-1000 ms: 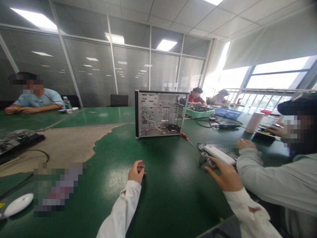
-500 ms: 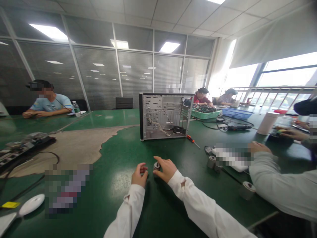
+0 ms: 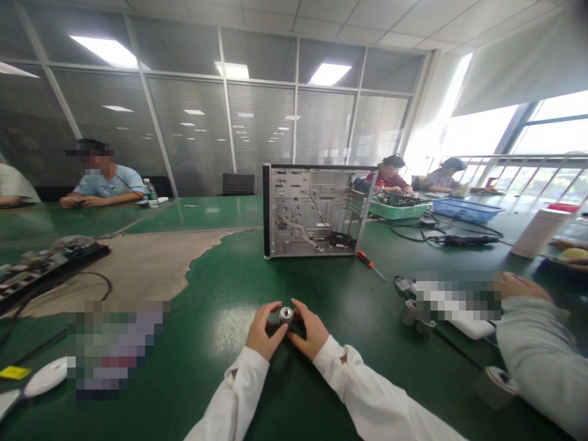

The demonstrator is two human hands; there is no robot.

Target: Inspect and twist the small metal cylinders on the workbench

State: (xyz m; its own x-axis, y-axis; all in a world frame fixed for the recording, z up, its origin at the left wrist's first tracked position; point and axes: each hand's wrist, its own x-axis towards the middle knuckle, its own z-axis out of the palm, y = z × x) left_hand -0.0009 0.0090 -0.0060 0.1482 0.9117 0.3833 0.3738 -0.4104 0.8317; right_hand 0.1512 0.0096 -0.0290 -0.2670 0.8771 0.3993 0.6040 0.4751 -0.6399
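A small metal cylinder (image 3: 285, 316) with a round, light top stands upright on the green table, between my two hands. My left hand (image 3: 265, 331) curves around its left side, thumb near the front. On the right side, my right hand (image 3: 310, 329) curls with its fingertips at the cylinder. Both hands appear to touch it. Beyond them stands an open computer case (image 3: 316, 211) with wires inside. An orange-handled screwdriver (image 3: 366, 260) lies by the case's right corner.
To the right are more metal cylinders (image 3: 496, 386), a white power strip (image 3: 478, 321) and a person's arm (image 3: 542, 337). Green (image 3: 399, 210) and blue (image 3: 466, 210) baskets stand behind. A circuit assembly (image 3: 50, 263) lies left. Other people sit farther off.
My left hand has moved right and closed in on the cylinder's left side. My right hand has shifted around its right side. The view has turned slightly left.
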